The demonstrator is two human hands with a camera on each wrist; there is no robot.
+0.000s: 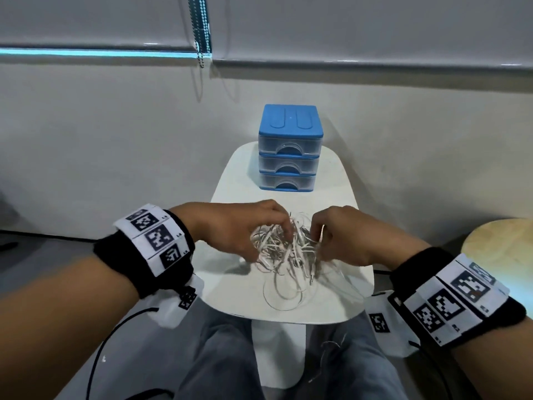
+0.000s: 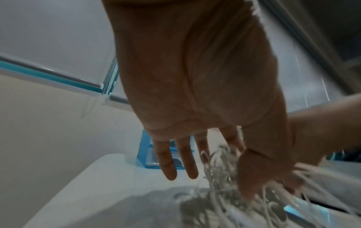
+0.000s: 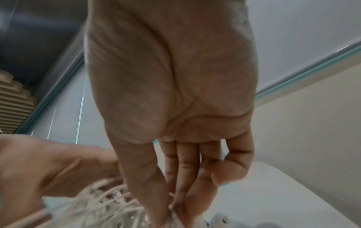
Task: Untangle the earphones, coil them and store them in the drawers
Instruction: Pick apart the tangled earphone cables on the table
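Observation:
A tangled clump of white earphones lies on the near half of the small white table, with loose loops trailing toward me. My left hand pinches cords at the clump's left side with thumb and forefinger, the other fingers spread. My right hand pinches strands at the right side between thumb and fingertips. An earbud lies just by the right fingers. The blue three-drawer unit stands at the table's far end, all drawers closed.
A pale wall with window blinds and a bead chain rises behind the table. A round wooden stool top sits to the right. My knees in grey trousers are under the table's near edge.

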